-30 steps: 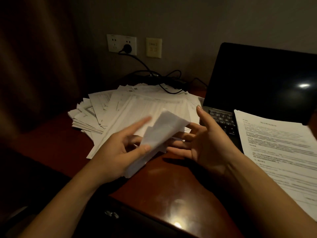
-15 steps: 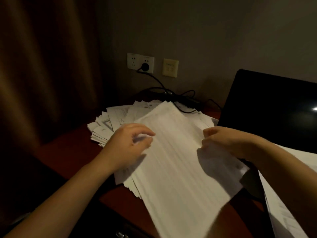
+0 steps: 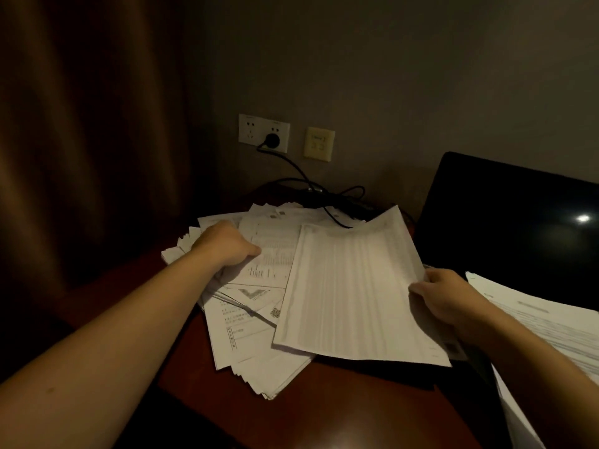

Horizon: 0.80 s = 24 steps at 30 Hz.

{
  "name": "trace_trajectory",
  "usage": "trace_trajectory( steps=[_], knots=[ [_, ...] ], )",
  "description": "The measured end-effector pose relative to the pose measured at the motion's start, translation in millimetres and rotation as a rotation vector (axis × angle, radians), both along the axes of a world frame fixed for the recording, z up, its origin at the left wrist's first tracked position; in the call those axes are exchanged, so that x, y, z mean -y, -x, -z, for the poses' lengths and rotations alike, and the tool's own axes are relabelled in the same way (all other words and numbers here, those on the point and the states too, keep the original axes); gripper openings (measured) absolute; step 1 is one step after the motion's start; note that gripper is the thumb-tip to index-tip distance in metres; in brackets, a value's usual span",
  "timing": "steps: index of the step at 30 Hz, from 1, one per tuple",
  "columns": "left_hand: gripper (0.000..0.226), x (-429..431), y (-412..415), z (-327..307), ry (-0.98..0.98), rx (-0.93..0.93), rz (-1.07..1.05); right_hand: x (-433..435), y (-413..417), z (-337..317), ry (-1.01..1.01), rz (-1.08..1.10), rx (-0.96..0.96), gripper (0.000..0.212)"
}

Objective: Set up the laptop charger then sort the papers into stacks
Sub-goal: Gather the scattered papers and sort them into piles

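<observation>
Left hand (image 3: 227,246) far forward, gripping papers (image 3: 259,338), fingers curled; right hand (image 3: 449,299) pinching sheet (image 3: 350,293) edge

I'm looking into what seems a dim hotel or home room used as a work corner: heavy brown curtain (image 3: 81,157), wall outlet (image 3: 264,133) above a polished reddish wooden tabletop (image 3: 356,413), open laptop (image 3: 505,228), heaped printed papers (image 3: 256,322).

The room is dim. A plain grey-brown wall (image 3: 389,76) closes the far side, carrying 1 white double socket plate (image 3: 249,132) and, just right of it, 1 beige plate (image 3: 319,144). A brown curtain (image 3: 81,140) hangs in folds along the left, and a glossy reddish-brown wooden desk (image 3: 324,413) fills the near ground.
</observation>
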<state>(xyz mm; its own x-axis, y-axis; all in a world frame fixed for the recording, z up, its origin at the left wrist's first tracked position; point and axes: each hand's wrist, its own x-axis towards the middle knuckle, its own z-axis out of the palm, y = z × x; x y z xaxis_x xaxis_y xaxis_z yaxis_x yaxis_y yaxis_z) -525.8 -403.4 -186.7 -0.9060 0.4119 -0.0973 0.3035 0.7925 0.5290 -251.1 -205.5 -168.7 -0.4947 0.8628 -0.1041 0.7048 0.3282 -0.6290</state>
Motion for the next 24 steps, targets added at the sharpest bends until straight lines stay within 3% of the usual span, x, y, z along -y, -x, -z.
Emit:
trace_trajectory(
  steps=[6,11,14,16,19,22,24],
  knots=[
    [0.098,0.1,-4.2,-4.4,0.110,0.019,0.018,8.8,-23.3,10.9,0.056,0.060,-0.169,0.016],
    [0.075,0.6,-14.1,-17.2,0.066,0.069,0.000,11.8,-35.4,13.3,0.079,0.095,-0.256,0.018],
    [0.046,2.8,-16.6,-11.6,-0.144,0.117,0.065,15.2,-39.0,14.9,0.122,0.083,-0.318,0.016],
    [0.030,4.8,-23.9,-9.6,-0.321,0.113,0.090,17.9,-39.7,17.0,0.127,0.050,-0.347,0.027],
    [0.027,8.2,-37.2,-15.0,-0.580,0.133,0.062,21.1,-40.6,18.8,0.111,0.048,-0.382,0.042],
    [0.026,12.3,-53.3,-32.0,-0.797,0.267,0.042,18.8,-43.7,19.6,0.112,0.051,-0.398,0.034],
    [0.023,15.0,-60.5,-48.5,-0.862,0.235,0.053,17.9,-44.4,17.7,0.138,0.041,-0.408,0.023]
  ],
)
